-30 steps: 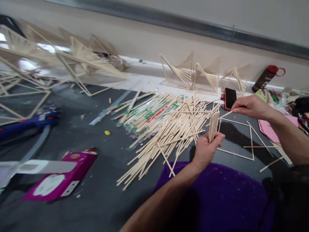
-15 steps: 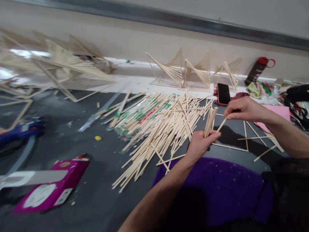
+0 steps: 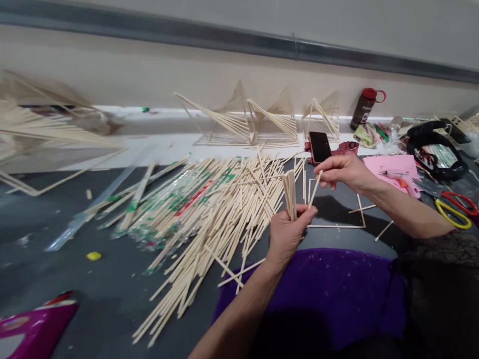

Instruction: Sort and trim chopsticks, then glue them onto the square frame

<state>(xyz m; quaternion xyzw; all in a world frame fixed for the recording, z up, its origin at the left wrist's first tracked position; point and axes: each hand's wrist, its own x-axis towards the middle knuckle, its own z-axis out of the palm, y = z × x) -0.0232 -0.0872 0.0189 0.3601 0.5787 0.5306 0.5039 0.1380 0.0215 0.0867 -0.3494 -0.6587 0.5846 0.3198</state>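
My left hand [image 3: 287,234] grips a small upright bundle of short wooden sticks [image 3: 290,193]. My right hand [image 3: 342,172] pinches one thin stick [image 3: 315,189] by its upper end, its lower end reaching down to the left hand beside the bundle. A big loose pile of long wooden sticks [image 3: 220,214], some in clear green-printed wrappers, lies on the dark table just left of both hands. Under the right hand a square stick frame [image 3: 337,226] lies flat on the table.
Finished stick sculptures [image 3: 258,122] stand along the wall ledge, with a black phone [image 3: 321,146] and a brown bottle [image 3: 362,108] to the right. Yellow-handled scissors [image 3: 452,214], pink paper [image 3: 389,167] and a magenta box [image 3: 33,324] lie around. Purple cloth [image 3: 329,294] covers my lap.
The view has swung to the right. My right hand has brought its single stick down from level toward the bundle in my left hand; the left hand keeps its grip.
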